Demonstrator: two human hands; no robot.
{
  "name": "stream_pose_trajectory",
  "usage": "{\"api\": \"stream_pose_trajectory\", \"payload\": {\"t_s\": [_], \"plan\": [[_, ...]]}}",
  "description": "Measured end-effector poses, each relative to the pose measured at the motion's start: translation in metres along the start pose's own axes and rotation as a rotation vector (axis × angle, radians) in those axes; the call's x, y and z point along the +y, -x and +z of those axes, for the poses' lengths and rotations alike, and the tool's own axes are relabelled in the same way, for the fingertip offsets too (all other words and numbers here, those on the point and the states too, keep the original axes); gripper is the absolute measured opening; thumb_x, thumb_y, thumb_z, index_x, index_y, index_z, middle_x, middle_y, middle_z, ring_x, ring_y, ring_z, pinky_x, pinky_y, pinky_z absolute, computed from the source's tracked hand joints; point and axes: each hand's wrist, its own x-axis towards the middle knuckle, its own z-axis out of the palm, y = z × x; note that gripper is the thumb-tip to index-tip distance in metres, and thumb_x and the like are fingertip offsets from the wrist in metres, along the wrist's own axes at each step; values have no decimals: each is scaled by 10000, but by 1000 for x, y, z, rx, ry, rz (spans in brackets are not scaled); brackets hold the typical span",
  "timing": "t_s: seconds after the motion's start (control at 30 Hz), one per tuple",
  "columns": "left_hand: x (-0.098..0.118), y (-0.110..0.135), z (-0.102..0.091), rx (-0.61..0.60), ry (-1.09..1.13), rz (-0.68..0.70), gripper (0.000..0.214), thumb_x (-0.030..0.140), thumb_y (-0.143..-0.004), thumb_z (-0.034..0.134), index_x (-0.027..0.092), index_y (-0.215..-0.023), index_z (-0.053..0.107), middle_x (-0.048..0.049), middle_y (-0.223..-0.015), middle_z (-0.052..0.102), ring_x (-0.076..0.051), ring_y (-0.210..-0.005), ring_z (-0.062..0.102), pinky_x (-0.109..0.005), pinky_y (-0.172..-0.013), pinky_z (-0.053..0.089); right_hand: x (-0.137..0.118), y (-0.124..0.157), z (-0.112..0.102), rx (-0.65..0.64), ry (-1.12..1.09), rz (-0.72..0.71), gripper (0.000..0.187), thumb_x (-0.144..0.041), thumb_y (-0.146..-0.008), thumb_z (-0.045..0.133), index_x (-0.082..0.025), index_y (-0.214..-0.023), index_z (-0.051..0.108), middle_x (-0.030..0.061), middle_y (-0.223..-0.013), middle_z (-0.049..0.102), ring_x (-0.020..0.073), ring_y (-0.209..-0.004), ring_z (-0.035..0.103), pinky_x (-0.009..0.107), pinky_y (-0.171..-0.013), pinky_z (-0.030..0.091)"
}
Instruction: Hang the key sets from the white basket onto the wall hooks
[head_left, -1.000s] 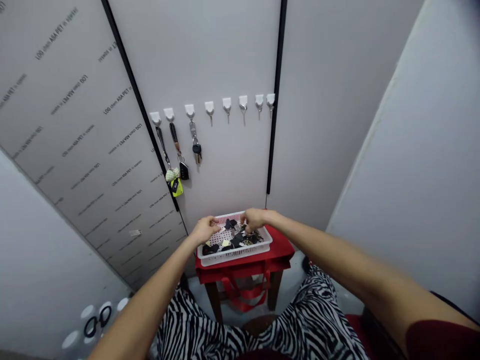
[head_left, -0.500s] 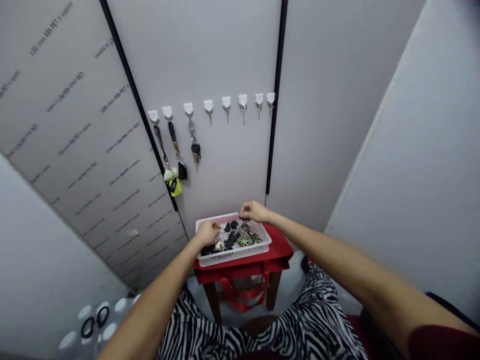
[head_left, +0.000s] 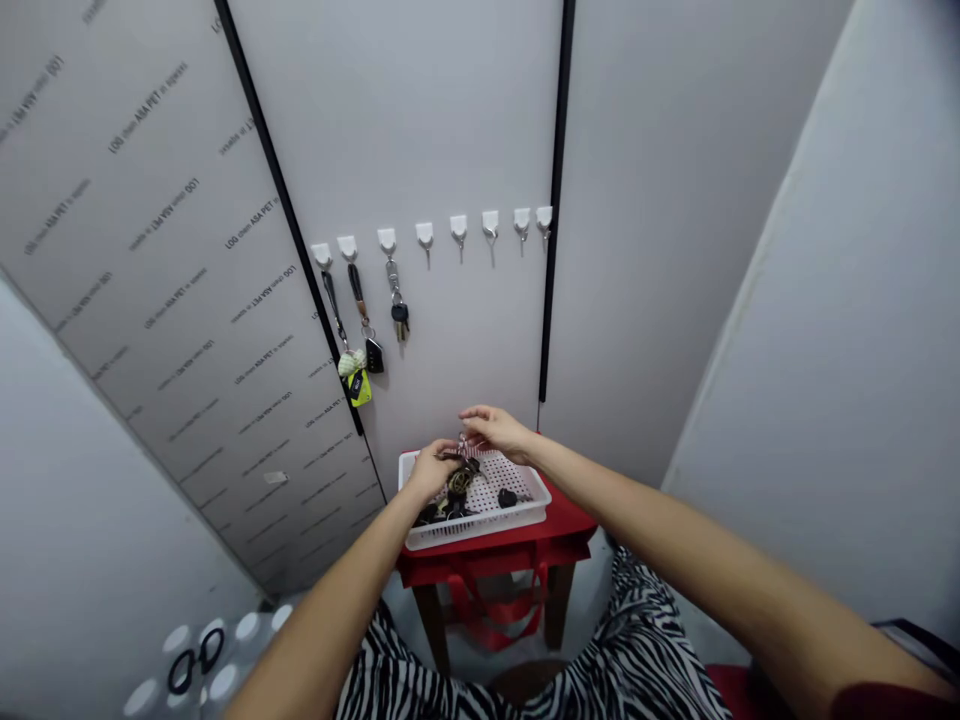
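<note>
A white perforated plastic basket (head_left: 480,533) stands on a red-covered stool and holds dark keys and key fobs. Above its middle a bunch of keys (head_left: 466,462) is lifted, with a round bronze-coloured charm (head_left: 459,482) just beneath it. My right hand (head_left: 495,431) grips the top of this bunch, its fingers curled from the right. From the left, my left hand (head_left: 433,470) closes its fingertips on the side of the same bunch. Some fingertips are hidden behind the keys. A separate black key (head_left: 508,497) lies in the basket's right part.
Several white hooks (head_left: 458,226) line the panel ahead. Three key sets hang at the left, including one with a yellow tag (head_left: 359,388) and one with a silver clip (head_left: 392,278). A red strap (head_left: 499,605) dangles below the stool (head_left: 559,590). White-capped bottles (head_left: 247,627) stand lower left.
My right hand has moved left and lifted a bunch of keys over the basket's middle. My left hand has come to the bunch. The round charm and other keys have shifted left.
</note>
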Motion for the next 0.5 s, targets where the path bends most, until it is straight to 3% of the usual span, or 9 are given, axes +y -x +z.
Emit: {"api": "stream_pose_trajectory", "payload": {"t_s": [0.13, 0.27, 0.5], "plan": [[-4, -1, -12, 27, -31, -12, 229, 21, -545, 463, 105, -756, 495, -40, -727, 578, -99, -665, 520, -226, -642, 401, -7, 6, -3, 11, -86, 7, 160, -135, -646, 420, -166, -803, 429, -38, -526, 508, 24, -400, 432, 146, -411, 324], [7, 1, -16, -24, -10, 39, 336, -42, -512, 441, 94, -817, 481, -73, -842, 558, -101, -746, 506, -218, -685, 388, -18, 10, -2, -7, -107, -31, 181, -129, -621, 442, -161, -799, 431, -41, -512, 498, 26, -404, 427, 151, -415, 320], [45, 4, -9, -166, 184, 214, 205, 156, -584, 493, 103, -781, 519, -38, -780, 568, -105, -709, 490, -224, -685, 359, -40, 12, -3, -66, 16, -123, 211, -66, -554, 444, -147, -749, 454, -55, -463, 480, 36, -430, 425, 168, -457, 333]]}}
